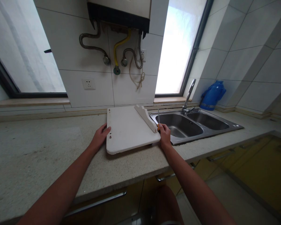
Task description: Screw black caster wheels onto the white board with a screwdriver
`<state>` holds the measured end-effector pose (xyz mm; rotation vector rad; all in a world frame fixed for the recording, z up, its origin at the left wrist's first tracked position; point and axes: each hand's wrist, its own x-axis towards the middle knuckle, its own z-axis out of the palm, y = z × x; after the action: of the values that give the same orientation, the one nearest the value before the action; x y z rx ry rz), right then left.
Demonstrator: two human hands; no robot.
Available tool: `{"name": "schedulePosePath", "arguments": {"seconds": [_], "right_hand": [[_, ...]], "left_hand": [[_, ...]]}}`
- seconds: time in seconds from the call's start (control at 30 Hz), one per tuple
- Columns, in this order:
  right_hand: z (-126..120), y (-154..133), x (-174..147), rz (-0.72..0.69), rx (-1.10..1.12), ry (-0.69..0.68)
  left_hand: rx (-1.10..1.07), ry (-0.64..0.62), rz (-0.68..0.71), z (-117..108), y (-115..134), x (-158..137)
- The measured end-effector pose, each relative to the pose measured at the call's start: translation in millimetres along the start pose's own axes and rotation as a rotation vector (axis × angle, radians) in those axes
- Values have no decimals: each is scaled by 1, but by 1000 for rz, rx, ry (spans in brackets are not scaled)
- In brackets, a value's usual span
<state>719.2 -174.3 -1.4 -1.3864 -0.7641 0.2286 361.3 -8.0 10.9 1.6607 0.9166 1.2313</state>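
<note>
A white rectangular board (127, 128) lies on the countertop, slightly raised at its near right corner. A shaped white piece (146, 118) stands on its right part, set at a slant. My left hand (100, 136) grips the board's left edge, thumb on top near small holes and fingers beneath. At the right edge, my right hand (164, 135) is closed round a screwdriver (158, 116), whose metal shaft points up and whose orange-yellow handle is mostly hidden in the fingers. That hand also rests against the board's right corner. What lies under the board is hidden.
A double steel sink (201, 132) with a tap (188, 97) is just right of the board. Behind it stands a blue jug-shaped container (212, 95). A water heater (119, 14) with hoses hangs above the speckled countertop (37, 150). Cabinet handles (96, 203) line the front.
</note>
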Motion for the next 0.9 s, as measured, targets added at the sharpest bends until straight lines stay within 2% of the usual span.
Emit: {"name": "schedulePosePath", "arguments": {"seconds": [0.9], "right_hand": [[0, 0, 0, 7, 14, -4]], "left_hand": [[-32, -3, -3, 0, 0, 1]]}}
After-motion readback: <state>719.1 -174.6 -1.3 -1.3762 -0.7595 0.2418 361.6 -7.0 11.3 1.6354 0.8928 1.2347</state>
